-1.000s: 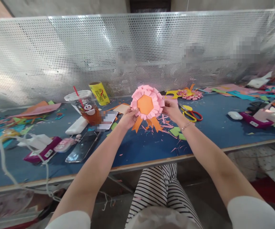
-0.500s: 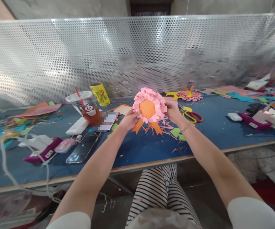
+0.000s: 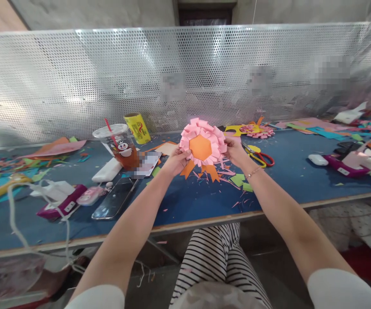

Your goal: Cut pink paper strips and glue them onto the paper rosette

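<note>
Between my two hands a paper rosette (image 3: 200,146) is held up above the table, its face turned toward me. It has layered pink paper loops around an orange centre, and two orange notched tails hang below. My left hand (image 3: 178,159) pinches its left edge, thumb on the front. At the right edge my right hand (image 3: 234,150) grips it, with some fingers hidden behind the paper. Just right of that hand lie scissors (image 3: 262,158) with red and yellow handles. Green paper scraps (image 3: 237,180) and thin pink strips are scattered beneath the rosette.
To the left stand a drink cup (image 3: 121,146) with a red straw and a yellow cardboard tube (image 3: 137,128). A phone (image 3: 114,199) and a purple power strip (image 3: 63,204) with white cables lie nearer. Pink paper flowers (image 3: 259,130) rest behind the scissors. A perforated metal screen (image 3: 108,81) borders the back.
The view has shifted slightly, so the table things appear a little further right. Both hands keep their hold on the rosette, which has hardly moved.
</note>
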{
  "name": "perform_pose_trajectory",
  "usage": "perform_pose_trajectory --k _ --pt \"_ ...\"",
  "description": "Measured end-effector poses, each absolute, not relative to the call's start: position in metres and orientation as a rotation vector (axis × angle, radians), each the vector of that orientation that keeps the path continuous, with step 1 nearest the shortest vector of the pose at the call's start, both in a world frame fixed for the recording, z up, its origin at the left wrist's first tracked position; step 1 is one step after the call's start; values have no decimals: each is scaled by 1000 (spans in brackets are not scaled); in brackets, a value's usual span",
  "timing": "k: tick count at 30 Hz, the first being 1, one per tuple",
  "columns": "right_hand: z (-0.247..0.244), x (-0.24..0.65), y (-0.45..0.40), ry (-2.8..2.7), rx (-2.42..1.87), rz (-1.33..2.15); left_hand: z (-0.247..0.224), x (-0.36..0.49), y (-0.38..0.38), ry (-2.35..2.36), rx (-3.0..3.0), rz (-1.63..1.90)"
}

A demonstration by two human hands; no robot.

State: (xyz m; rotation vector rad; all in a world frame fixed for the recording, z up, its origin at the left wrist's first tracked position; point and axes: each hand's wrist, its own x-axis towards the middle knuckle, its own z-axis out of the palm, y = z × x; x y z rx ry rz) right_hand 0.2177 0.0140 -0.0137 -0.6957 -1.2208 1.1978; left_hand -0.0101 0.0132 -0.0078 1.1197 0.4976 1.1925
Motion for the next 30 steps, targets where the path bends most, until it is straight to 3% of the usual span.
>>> perform_pose_trajectory --k 20,25,30 --pt "-14 228 18 -1208 -703 1062 -6 -7 12 495 1419 1326" --pt "-12 229 17 -1260 -748 938 -1 -9 11 656 1971 1534" --pt "-8 232 14 -1344 -836 559 -2 -15 7 684 2672 1712"
